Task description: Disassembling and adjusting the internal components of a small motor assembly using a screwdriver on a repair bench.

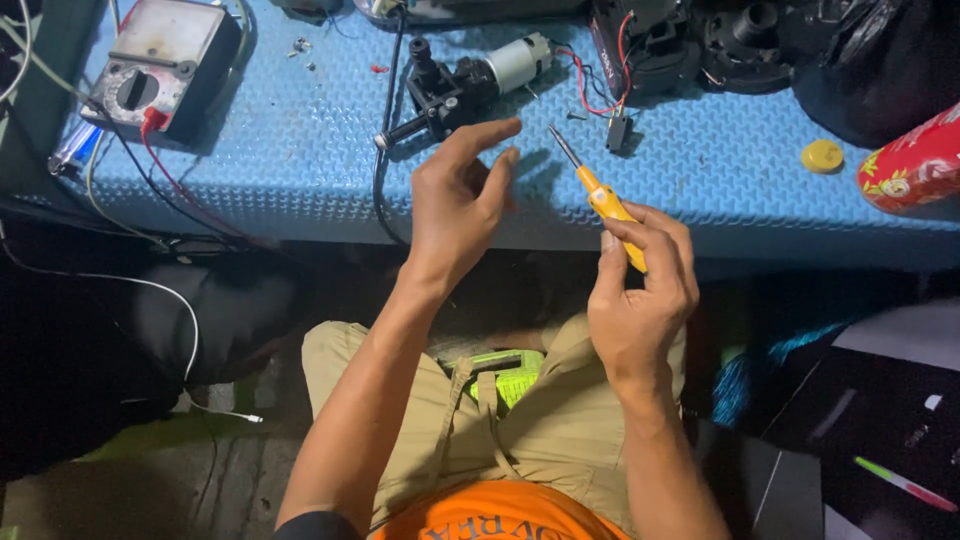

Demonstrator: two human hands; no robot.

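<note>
The right hand (640,290) is closed around the yellow handle of a small screwdriver (597,195), thumb and fingers wrapped about the handle's lower end. The screwdriver is tilted, its metal shaft pointing up and to the left, with the tip in the air above the blue worktop (300,150) and not touching anything.

The left hand (460,200) is raised just beside the screwdriver tip. Its fingers are loosely spread and curled, with the index finger extended to the right. It grips nothing that can be seen; whether a very small part sits between the fingertips cannot be determined.

Directly beyond the left hand, a black motor assembly (460,85) with a silver cylindrical motor lies on the worktop, red wires running from it toward dark housing parts (700,40) at the far edge. An analogue multimeter (160,65) with red and black leads rests at the far left. A yellow cap (822,155) and a red flowered container (915,165) sit at the right.
</note>
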